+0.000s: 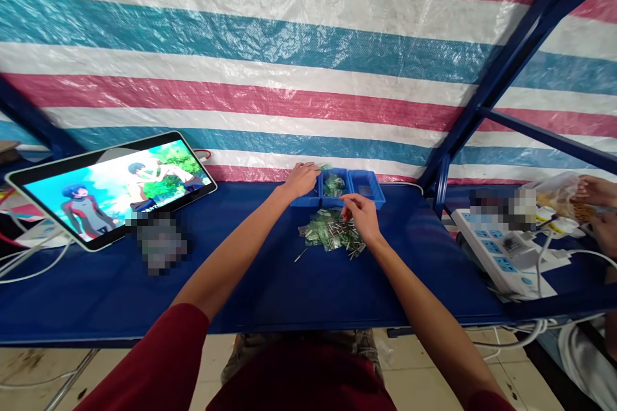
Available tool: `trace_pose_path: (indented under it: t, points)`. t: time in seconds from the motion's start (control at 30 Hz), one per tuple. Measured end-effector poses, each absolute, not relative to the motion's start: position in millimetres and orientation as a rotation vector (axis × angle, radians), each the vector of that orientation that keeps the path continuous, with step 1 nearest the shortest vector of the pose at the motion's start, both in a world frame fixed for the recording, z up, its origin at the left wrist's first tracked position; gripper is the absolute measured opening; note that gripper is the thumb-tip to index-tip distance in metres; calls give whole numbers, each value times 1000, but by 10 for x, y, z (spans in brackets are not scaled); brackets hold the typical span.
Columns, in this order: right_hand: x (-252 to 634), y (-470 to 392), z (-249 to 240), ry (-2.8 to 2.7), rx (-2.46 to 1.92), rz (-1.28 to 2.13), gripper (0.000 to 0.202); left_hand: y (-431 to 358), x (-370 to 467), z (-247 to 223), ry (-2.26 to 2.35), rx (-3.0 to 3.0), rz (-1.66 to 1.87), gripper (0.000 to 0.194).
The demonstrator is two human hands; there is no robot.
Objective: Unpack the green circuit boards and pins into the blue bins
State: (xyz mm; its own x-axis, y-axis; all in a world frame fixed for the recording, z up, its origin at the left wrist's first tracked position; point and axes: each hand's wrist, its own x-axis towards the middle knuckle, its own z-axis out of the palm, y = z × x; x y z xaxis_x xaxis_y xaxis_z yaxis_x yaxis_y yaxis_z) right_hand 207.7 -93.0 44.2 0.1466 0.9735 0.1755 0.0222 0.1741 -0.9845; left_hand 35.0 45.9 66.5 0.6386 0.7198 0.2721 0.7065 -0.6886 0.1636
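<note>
My left hand [303, 180] reaches over the left blue bin [303, 201], its fingers bent together. A small clear, greenish plastic bag [324, 168] shows at its fingertips. My right hand [362, 215] hovers at the right edge of a heap, thumb and fingers curled into a pinch; anything between them is too small to make out. The heap of small greenish plastic bags [322, 231] is mixed with thin metal pins [354, 245]. One loose pin [301, 255] lies apart at the front left. More bags [333, 185] fill the middle bin [332, 201].
The right blue bin [377, 195] holds a small flat piece. At left a tablet [120, 186] plays a cartoon, beside a blurred-out object [161, 244]. A white power strip [496, 253] with cables sits at right. Another person's hands [598, 192] hold a plastic bag [556, 192] there.
</note>
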Motion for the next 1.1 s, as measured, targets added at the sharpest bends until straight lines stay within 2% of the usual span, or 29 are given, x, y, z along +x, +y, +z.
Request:
trace_pose_path:
  t: [0.17, 0.27, 0.47, 0.53, 0.6, 0.67, 0.77, 0.93, 1.1]
  points:
    - [2085, -935, 437, -1203, -1147, 947, 24, 179, 445, 563, 980, 2629, 725, 25]
    - [2095, -926, 416, -1213, -1165, 940, 25, 95, 514, 559, 989, 2499, 702, 29]
    - [2115, -917, 402, -1231, -1199, 903, 26, -269, 292, 708, 1047, 2386, 999, 30]
    - [2116, -918, 404, -1246, -1212, 883, 25, -568, 146, 726, 1206, 2374, 838, 31]
    - [2112, -923, 407, -1263, -1222, 874, 24, -905, 20, 691, 1367, 2377, 495, 30]
    - [2103, -931, 409, -1280, -1228, 868, 24, -1202, -64, 613, 1474, 2405, 234, 22]
    - [2090, -946, 414, -1315, -1231, 851, 24, -1446, -111, 501, 1567, 2466, 47, 7]
    - [2084, -950, 406, -1336, -1240, 826, 24, -1312, -85, 477, 1480, 2621, 38, 21]
    - [2084, -949, 383, -1374, -1260, 794, 26, -1076, 71, 453, 1280, 2707, 174, 21]
